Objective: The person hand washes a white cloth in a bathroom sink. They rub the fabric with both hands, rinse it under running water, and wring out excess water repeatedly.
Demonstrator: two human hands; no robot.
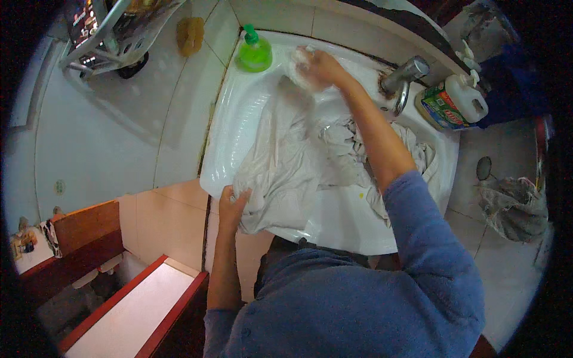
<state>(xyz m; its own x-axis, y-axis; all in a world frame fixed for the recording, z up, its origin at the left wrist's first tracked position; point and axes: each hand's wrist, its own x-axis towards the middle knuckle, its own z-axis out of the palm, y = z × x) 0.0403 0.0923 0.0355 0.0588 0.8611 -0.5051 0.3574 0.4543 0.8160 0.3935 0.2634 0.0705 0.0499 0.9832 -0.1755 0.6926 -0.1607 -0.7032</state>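
A wet, off-white cloth garment [286, 156] is spread across the left part of a white ceramic washbasin [237, 125] and hangs over its front rim. My left hand [232, 203] grips the garment's near left edge. At the basin's far side, my right hand [320, 69] is curled around a whitish thing [299, 60], which is blurred; whether it is soap, foam or bunched cloth I cannot tell. Under my right forearm lies more crumpled pale fabric [340, 138], partly hidden by the arm.
A green pump bottle [254, 53] stands on the basin's back left corner. The chrome faucet [403, 78] and a large detergent jug [450, 103] are at the right. On the right wall hangs a mesh bag [515, 210]. A metal rack [116, 49] juts from the left wall.
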